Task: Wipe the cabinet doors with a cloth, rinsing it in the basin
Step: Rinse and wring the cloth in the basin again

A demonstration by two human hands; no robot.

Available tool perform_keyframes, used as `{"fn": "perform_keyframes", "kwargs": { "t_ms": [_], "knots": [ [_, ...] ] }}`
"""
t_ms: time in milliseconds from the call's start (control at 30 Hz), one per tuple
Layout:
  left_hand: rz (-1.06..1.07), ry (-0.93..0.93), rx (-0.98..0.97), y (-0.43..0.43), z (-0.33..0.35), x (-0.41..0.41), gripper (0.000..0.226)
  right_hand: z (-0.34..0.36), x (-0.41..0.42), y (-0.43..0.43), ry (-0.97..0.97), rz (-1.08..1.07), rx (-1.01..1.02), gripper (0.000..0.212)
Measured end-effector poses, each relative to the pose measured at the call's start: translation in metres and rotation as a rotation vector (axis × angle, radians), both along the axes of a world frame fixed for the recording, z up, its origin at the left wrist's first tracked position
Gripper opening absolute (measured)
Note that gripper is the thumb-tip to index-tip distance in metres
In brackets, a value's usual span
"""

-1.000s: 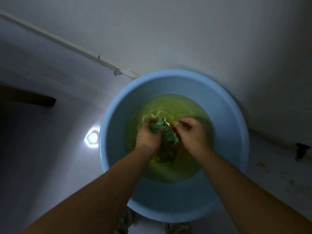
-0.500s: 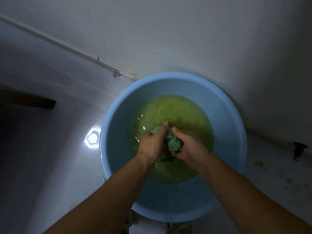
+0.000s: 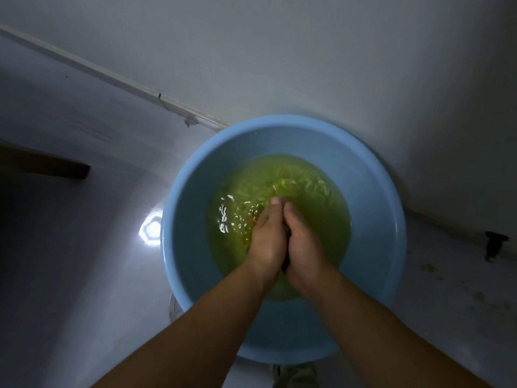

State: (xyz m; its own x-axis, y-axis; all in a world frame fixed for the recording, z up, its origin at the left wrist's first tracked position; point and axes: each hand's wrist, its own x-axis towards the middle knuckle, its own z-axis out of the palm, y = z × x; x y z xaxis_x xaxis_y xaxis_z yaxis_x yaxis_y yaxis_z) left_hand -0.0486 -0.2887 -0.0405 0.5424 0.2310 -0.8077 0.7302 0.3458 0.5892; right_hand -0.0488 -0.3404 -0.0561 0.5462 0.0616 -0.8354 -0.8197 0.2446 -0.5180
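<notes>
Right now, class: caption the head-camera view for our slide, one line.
Left hand and right hand, pressed together, dip into rippling yellow-green water in a blue basin.

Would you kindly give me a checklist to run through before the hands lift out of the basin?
1. Both the left hand and the right hand are in the water, pressed together: ok.
2. Firm grip on the cloth: only a dark sliver shows between the palms: cannot tell.
3. The basin stands upright on the floor: ok.
4. The water is clean enough to rinse in: murky yellow-green: not ok.
5. The water is settled: rippling round the hands: not ok.
</notes>
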Motion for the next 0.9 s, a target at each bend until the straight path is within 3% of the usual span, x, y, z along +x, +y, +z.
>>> {"fn": "perform_keyframes", "kwargs": {
  "t_ms": [100,167,433,533,633,900],
  "knots": [
    [-0.114,-0.029,0.139,0.009,-0.011,-0.003,0.056,-0.006,-0.006,-0.001,-0.039,0.1,-0.117,0.032],
    [-0.169,-0.047,0.189,0.009,-0.019,-0.008,0.048,-0.009,-0.003,-0.002,-0.084,0.137,-0.21,0.031],
    [-0.13,0.035,-0.029,0.006,-0.018,-0.009,0.049,-0.01,0.001,-0.007,-0.114,0.237,-0.302,0.032],
    [-0.099,0.047,-0.083,0.005,-0.018,-0.013,0.06,-0.007,0.001,-0.009,-0.155,0.295,-0.336,0.034],
    [-0.072,0.067,-0.065,0.005,-0.016,-0.014,0.045,-0.006,0.002,-0.007,-0.178,0.335,-0.393,0.037],
    [-0.098,0.091,-0.071,0.005,-0.017,-0.01,0.043,-0.019,0.003,-0.003,-0.128,0.33,-0.446,0.037]
  ]
}}
